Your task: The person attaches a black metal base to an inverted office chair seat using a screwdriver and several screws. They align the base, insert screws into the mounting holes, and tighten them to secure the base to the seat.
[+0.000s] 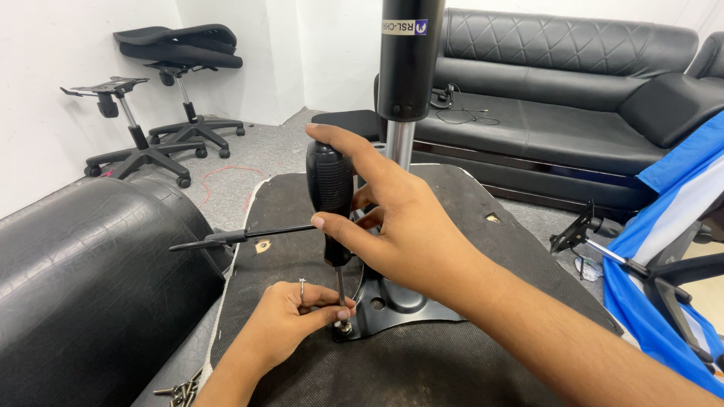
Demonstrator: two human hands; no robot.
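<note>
Gripping one screwdriver (332, 197) by its black ribbed handle, the right hand (400, 226) has its fingers curled tight around the grip, with the thumb laid along the top. The thin steel shaft runs straight down to a single screw (344, 327) at the corner of one black metal plate (392, 301). The left hand (283, 316) sits beside that corner, its thumb and forefinger pinched narrow around the screw and the shaft tip; one ring shows on a finger. The plate lies on the dark underside of a chair seat (452, 362), and one black gas cylinder (407, 60) with a silver rod stands upright from it. One lever (226, 238) sticks out to the left. A small heap of loose screws (179, 390) lies at the bottom edge, too bunched to count. Two unfinished chair bases (143, 151) stand by the wall, one black sofa (573, 83) behind, and one blue and white chair (679, 249) to the right.
</note>
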